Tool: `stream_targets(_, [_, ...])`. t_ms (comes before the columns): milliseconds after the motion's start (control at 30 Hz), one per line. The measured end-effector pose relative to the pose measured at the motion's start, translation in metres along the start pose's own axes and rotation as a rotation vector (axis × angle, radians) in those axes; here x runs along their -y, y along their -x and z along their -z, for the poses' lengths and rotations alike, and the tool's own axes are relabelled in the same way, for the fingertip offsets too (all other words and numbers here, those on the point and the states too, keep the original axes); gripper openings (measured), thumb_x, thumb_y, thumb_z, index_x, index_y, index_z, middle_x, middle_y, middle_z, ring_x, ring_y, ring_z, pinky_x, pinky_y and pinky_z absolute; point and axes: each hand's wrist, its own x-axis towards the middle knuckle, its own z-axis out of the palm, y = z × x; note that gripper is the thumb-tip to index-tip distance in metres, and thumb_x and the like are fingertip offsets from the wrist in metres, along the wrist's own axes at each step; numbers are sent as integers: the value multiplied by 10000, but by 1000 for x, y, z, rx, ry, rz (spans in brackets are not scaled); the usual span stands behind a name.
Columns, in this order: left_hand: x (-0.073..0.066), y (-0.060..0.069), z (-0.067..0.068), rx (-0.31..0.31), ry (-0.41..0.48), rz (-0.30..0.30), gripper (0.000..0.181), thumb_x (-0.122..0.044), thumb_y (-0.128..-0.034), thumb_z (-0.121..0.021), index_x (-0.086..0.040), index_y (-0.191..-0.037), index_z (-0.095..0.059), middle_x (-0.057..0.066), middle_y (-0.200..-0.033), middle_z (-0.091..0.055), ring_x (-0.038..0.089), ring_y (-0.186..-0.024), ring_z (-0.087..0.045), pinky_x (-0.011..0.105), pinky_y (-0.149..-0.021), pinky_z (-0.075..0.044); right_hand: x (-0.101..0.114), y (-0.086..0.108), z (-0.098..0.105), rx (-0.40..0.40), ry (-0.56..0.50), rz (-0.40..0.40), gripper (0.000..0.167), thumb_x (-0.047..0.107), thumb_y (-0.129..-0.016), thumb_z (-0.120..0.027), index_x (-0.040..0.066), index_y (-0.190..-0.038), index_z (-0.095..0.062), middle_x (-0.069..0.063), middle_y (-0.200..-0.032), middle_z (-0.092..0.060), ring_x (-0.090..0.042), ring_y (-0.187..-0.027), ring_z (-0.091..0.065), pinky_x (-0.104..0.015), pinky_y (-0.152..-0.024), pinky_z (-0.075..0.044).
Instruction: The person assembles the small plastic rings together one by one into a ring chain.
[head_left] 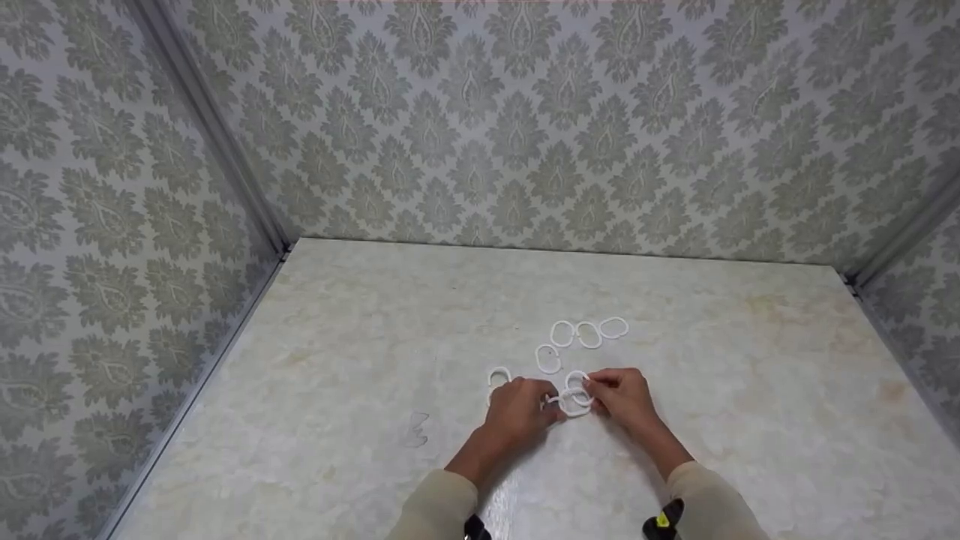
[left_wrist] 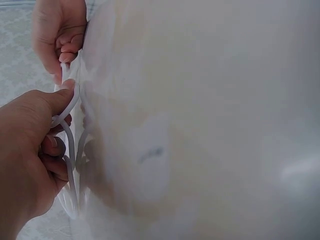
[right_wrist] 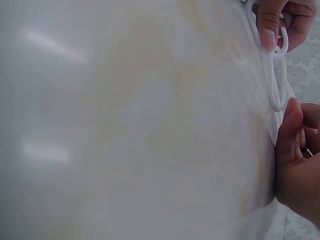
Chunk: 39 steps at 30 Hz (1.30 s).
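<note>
Between the fingers (head_left: 541, 388), white rings (head_left: 579, 403)

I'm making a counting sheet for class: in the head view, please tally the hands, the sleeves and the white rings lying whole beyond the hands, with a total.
White rings beyond the hands: 4
Hands: 2 (left hand, right hand)
Sleeves: 2
Total: 8
Rings at the hands overlap or are partly hidden, so not counted.

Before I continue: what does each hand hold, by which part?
Left hand: a white ring, pinched by its rim. Right hand: right edge of overlapping rings, which one unclear.
</note>
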Motion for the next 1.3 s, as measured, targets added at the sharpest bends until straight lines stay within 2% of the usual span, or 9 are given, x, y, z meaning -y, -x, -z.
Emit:
stream_targets(133, [0, 1, 0, -1, -2, 1, 148, -304, -865, -785, -195, -964, -797, -54, -803, -736, 144, -736, -634, 311, -664, -455, -1, 0, 1, 22, 21, 13, 156, 20, -899, -713, -90, -1002, -750, 47, -649, -626, -43, -534, -539, -178, -504, -449])
stream_targets(367, [0, 1, 2, -4, -39, -12, 112, -314, -858, -776, -223, -922, -788, -71, -749, -704, 146, -690, -609, 303, -600, -418, -1, -2, 1, 3, -66, 2, 169, 20, -912, -681, -99, -1026, -721, 33, -659, -633, -54, -536, -548, -196, -493, -445])
stream_targets(500, [2, 0, 3, 4, -58, -22, 130, -324, -855, -779, -216, -926, -794, -71, -741, -712, 129, -668, -595, 285, -572, -400, 0, -3, 3, 14, -66, -10, 205, 48, -937, -664, -84, -1088, -712, 42, -656, -614, -50, -520, -525, -198, -475, -422])
stream_targets(667, [4, 1, 4, 11, -51, -28, 154, -336, -845, -789, -209, -931, -801, -67, -751, -728, 115, -661, -592, 273, -564, -400, 1, -6, 6, 49, -13, -25, 246, 72, -968, -628, -55, -1164, -703, 40, -627, -553, -57, -473, -464, -211, -446, -384])
stream_targets(800, [5, 2, 6, 16, -46, -21, 145, -340, -845, -789, -210, -910, -793, -69, -725, -709, 112, -641, -574, 280, -560, -394, 2, -9, 9, 79, 23, -25, 263, 65, -972, -587, -46, -1182, -699, 33, -681, -565, -51, -457, -454, -209, -441, -380])
stream_targets(933, [8, 2, 7, 23, -50, -7, 156, -349, -845, -793, -211, -916, -788, -72, -733, -709, 109, -651, -576, 289, -575, -407, 3, -11, 12, 108, 21, -25, 244, 56, -959, -581, -67, -1143, -684, 29, -729, -589, -48, -475, -472, -206, -461, -405])
stream_targets(1100, [12, 3, 10, 28, -43, 10, 190, -359, -847, -796, -202, -954, -789, -69, -784, -733, 101, -680, -589, 291, -609, -440, 4, -13, 18, 142, 5, -57, 171, 77, -946, -647, -58, -1044, -686, 52, -689, -597, -43, -474, -497, -199, -464, -419])
stream_targets(1300, [15, 7, 13, 37, 1, 64, 242, -380, -841, -814, -204, -1004, -787, -76, -859, -743, 90, -743, -605, 312, -700, -481, 4, -16, 24, 255, -16, -84, 191, 88, -961, -650, -71, -1063, -673, 45, -710, -626, -37, -498, -551, -189, -482, -448])
